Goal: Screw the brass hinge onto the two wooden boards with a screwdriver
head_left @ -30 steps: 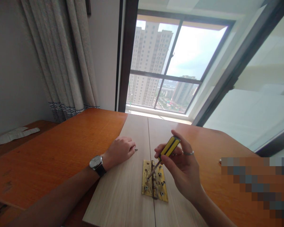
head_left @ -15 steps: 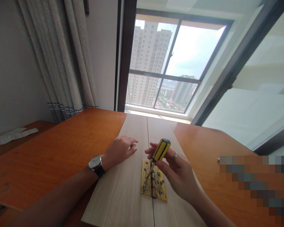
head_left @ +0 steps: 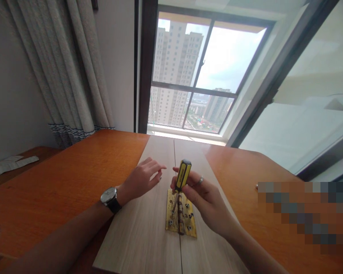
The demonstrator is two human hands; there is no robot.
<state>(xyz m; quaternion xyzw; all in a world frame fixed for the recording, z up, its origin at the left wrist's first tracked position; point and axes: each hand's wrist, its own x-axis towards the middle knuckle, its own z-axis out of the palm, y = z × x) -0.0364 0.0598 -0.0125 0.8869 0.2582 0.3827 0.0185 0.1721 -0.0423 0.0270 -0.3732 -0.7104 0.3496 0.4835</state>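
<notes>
A brass hinge (head_left: 185, 220) lies across the seam of two pale wooden boards (head_left: 148, 228). My right hand (head_left: 208, 201) is closed round a yellow and black screwdriver (head_left: 182, 176), held nearly upright with its tip down on the hinge's left leaf. My left hand (head_left: 141, 177), with a watch on the wrist, hovers over the left board beside the screwdriver, fingers loosely spread and holding nothing. A small screw (head_left: 160, 178) lies on the board just under its fingertips.
The boards rest on an orange wooden table (head_left: 68, 182). A window with a dark frame (head_left: 143, 76) is behind, curtains (head_left: 65, 68) hang at the left. A white strip (head_left: 8, 163) lies on a lower surface at far left. A blurred patch covers the table's right side.
My right hand has tipped the screwdriver from slanted to nearly upright and shifted left over the hinge. My left hand has lifted and spread its fingers, which were curled a second ago.
</notes>
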